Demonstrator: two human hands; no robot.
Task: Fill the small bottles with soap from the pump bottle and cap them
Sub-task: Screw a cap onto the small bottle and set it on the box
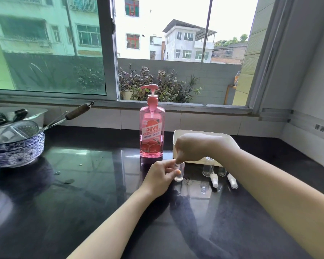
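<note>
Small bottle (179, 172) held upright on dark worktop (82, 184), gripped by left hand (157, 177). Its top pinched by right hand (191, 148). Pink pump bottle (151, 131) stood just behind. Spare bottles (207, 170) and white caps (213, 180) seen right, near white box (178, 137).

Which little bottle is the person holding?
Find the tall pink pump bottle on the black counter. Just in front of it, to the right, stands a small clear bottle. It is the only one held: the left hand grips it and the right hand pinches its top.
</note>
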